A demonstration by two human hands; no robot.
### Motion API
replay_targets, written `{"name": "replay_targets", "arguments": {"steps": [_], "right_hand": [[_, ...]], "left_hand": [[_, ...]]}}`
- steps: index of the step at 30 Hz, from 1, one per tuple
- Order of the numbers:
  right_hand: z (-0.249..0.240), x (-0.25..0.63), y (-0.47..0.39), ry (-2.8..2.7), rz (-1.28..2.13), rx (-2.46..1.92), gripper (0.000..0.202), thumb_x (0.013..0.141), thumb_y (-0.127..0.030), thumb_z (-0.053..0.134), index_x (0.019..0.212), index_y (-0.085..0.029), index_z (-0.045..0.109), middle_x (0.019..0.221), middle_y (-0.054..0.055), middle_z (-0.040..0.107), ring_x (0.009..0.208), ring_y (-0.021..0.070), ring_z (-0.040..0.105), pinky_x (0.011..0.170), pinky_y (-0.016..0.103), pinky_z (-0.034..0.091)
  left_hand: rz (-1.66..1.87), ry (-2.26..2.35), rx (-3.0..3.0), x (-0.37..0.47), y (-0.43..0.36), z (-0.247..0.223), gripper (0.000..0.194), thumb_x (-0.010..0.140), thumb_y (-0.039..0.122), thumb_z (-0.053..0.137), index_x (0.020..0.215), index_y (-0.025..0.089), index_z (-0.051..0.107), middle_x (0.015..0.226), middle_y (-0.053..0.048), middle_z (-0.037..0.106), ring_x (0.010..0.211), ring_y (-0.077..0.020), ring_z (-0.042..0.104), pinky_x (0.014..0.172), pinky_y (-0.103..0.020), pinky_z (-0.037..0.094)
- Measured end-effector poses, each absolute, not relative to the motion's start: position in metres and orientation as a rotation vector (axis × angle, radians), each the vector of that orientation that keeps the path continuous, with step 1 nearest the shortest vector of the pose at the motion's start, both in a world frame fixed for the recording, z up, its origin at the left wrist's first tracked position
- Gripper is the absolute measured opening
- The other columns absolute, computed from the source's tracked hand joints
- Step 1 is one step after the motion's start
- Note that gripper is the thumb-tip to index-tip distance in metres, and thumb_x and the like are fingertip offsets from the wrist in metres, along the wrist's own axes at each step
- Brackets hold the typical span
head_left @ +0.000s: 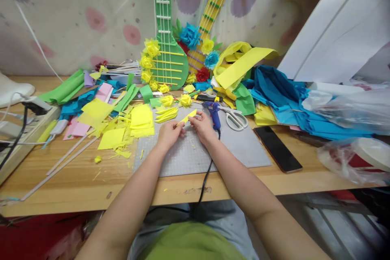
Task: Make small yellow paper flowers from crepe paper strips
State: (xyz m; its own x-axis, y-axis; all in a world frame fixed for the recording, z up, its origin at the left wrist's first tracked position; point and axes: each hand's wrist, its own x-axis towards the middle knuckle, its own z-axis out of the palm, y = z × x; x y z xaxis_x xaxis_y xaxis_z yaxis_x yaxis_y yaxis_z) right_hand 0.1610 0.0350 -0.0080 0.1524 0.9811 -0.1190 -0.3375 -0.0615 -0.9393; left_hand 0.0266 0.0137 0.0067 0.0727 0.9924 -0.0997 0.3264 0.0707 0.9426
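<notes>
Over the grey cutting mat (243, 150), a small folded strip of yellow paper (187, 118) is held between both hands. My left hand (170, 133) pinches its lower left end, and my right hand (202, 126) has fingers closed on its right end. Just left of the strip lies a bundle of folded yellow pieces (166, 115). A stack of yellow paper squares (142, 120) is further left. The blue glue gun (214, 113) rests right beside my right hand, with white-handled scissors (237, 121) to its right.
A green paper instrument (170, 65) and a yellow one (213, 8) lean at the back. A black phone (278, 149) lies right of the mat. Blue paper (274, 85) heaps at right, a power strip (27, 138) sits left. The glue gun's cable crosses the front edge.
</notes>
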Motion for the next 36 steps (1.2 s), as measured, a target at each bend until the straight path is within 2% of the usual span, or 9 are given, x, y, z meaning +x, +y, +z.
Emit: {"name": "replay_targets", "arguments": {"steps": [3, 6, 8, 10, 15, 21, 30, 33, 36], "right_hand": [[-0.011, 0.162, 0.036, -0.781, 1.237, -1.105, 0.05, 0.046, -0.033, 0.073, 0.084, -0.021, 0.042, 0.055, -0.01, 0.052, 0.046, 0.0059, 0.045, 0.046, 0.019, 0.031], [-0.011, 0.162, 0.035, -0.824, 1.236, -1.126, 0.05, 0.047, -0.032, 0.073, 0.084, -0.021, 0.041, 0.053, -0.011, 0.051, 0.044, 0.006, 0.043, 0.045, 0.019, 0.031], [-0.009, 0.16, 0.033, -0.868, 1.24, -1.146, 0.05, 0.048, -0.031, 0.073, 0.085, -0.021, 0.041, 0.051, -0.011, 0.049, 0.044, 0.0061, 0.042, 0.045, 0.019, 0.03], [-0.007, 0.159, 0.031, -0.9, 1.235, -1.162, 0.05, 0.048, -0.031, 0.072, 0.086, -0.021, 0.041, 0.05, -0.012, 0.048, 0.043, 0.0061, 0.042, 0.044, 0.019, 0.03], [-0.003, 0.157, 0.029, -0.921, 1.241, -1.184, 0.049, 0.048, -0.03, 0.072, 0.085, -0.021, 0.041, 0.048, -0.013, 0.048, 0.041, 0.0061, 0.041, 0.042, 0.019, 0.029], [-0.006, 0.155, 0.028, -0.995, 1.212, -1.212, 0.044, 0.053, -0.028, 0.069, 0.086, -0.021, 0.04, 0.049, -0.013, 0.049, 0.039, 0.0059, 0.04, 0.041, 0.019, 0.029], [0.0, 0.157, 0.021, -0.915, 1.252, -1.286, 0.043, 0.056, -0.022, 0.067, 0.088, -0.021, 0.039, 0.055, -0.01, 0.052, 0.047, 0.0073, 0.05, 0.043, 0.017, 0.035], [0.01, 0.153, 0.026, -0.828, 1.335, -1.375, 0.037, 0.059, -0.017, 0.066, 0.086, -0.019, 0.04, 0.061, -0.007, 0.057, 0.048, 0.0064, 0.051, 0.042, 0.016, 0.035], [0.018, 0.141, 0.039, -0.793, 1.36, -1.44, 0.031, 0.064, -0.015, 0.064, 0.086, -0.018, 0.042, 0.061, -0.005, 0.058, 0.047, 0.0052, 0.05, 0.04, 0.015, 0.033]], "left_hand": [[0.96, 1.76, 1.673, 0.017, 0.017, 0.012, 0.031, 0.072, 0.051, 0.055, 0.076, 0.022, 0.065, 0.06, 0.0, 0.061, 0.058, -0.0148, 0.056, 0.055, -0.025, 0.038], [1.047, 2.032, 1.799, 0.003, 0.026, 0.011, 0.021, 0.074, 0.036, 0.056, 0.088, 0.024, 0.063, 0.071, -0.002, 0.06, 0.075, -0.0197, 0.056, 0.066, -0.029, 0.04], [1.042, 2.096, 1.953, -0.004, 0.033, 0.005, 0.017, 0.07, 0.026, 0.058, 0.085, 0.021, 0.063, 0.084, -0.007, 0.059, 0.09, -0.025, 0.052, 0.077, -0.035, 0.039], [0.995, 2.119, 2.014, -0.008, 0.037, -0.002, 0.012, 0.07, 0.023, 0.057, 0.079, 0.021, 0.064, 0.089, -0.009, 0.057, 0.094, -0.0275, 0.049, 0.081, -0.039, 0.038], [1.039, 2.081, 2.013, -0.006, 0.038, -0.006, 0.01, 0.072, 0.021, 0.053, 0.072, 0.02, 0.062, 0.089, -0.009, 0.056, 0.093, -0.0261, 0.048, 0.083, -0.039, 0.038], [1.096, 2.032, 1.984, -0.006, 0.038, 0.0, 0.017, 0.071, 0.019, 0.054, 0.087, 0.019, 0.061, 0.093, -0.008, 0.056, 0.095, -0.0247, 0.049, 0.086, -0.038, 0.037], [1.612, 2.039, 1.711, -0.044, 0.031, 0.02, 0.029, 0.07, 0.008, 0.044, 0.094, 0.018, 0.057, 0.095, -0.005, 0.056, 0.086, -0.0153, 0.053, 0.085, -0.03, 0.042], [1.361, 2.112, 1.728, -0.068, 0.031, 0.033, 0.031, 0.067, 0.012, 0.049, 0.096, 0.019, 0.056, 0.094, -0.004, 0.058, 0.083, -0.0156, 0.055, 0.082, -0.031, 0.044], [0.894, 2.095, 1.953, -0.086, 0.037, 0.043, 0.037, 0.063, 0.015, 0.055, 0.1, 0.019, 0.056, 0.097, -0.005, 0.061, 0.093, -0.0205, 0.057, 0.085, -0.034, 0.044]]}}
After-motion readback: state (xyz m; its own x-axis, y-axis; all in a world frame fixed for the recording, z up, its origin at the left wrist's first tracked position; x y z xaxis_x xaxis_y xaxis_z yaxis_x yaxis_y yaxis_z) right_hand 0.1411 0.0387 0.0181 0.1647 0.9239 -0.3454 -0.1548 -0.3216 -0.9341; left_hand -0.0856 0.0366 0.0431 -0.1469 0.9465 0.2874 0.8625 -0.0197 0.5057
